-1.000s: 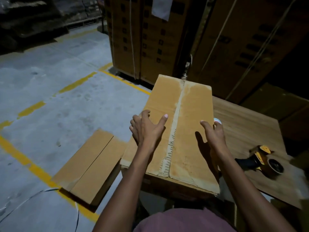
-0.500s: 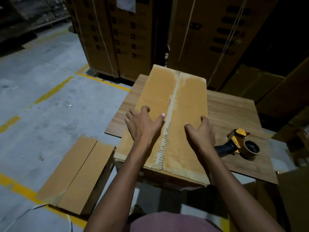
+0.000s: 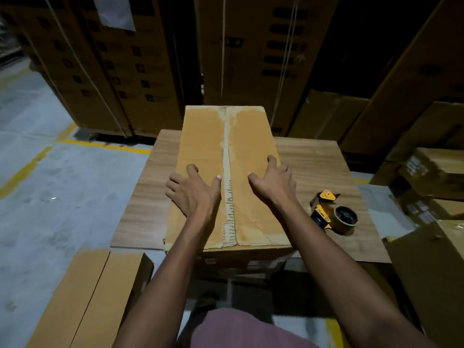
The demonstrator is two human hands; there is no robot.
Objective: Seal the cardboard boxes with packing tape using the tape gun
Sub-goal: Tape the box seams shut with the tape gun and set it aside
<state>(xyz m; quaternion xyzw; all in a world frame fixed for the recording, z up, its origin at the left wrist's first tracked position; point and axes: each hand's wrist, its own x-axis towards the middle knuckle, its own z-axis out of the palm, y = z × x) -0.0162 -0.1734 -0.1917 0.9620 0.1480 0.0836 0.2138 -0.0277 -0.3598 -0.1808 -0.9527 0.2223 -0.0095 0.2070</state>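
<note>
A long cardboard box [image 3: 206, 144] lies lengthwise on the wooden table [image 3: 319, 162], its two top flaps meeting in a pale torn seam down the middle. My left hand [image 3: 193, 189] presses flat on the left flap with fingers spread. On the right flap rests my right hand [image 3: 272, 180], fingers spread and slightly bent, reaching the box's right edge. The yellow and black tape gun [image 3: 332, 213] with its tape roll lies on the table to the right of the box, untouched.
A second closed cardboard box [image 3: 85, 297] stands on the concrete floor at lower left. Tall strapped cartons [image 3: 120, 71] wall off the back. More cartons [image 3: 431, 177] crowd the right side. Yellow floor lines [image 3: 105, 144] run on the left.
The view has swung right so the box now lies straight ahead. My right hand has slid from near the seam out to the box's right edge. My left hand stays on the left flap.
</note>
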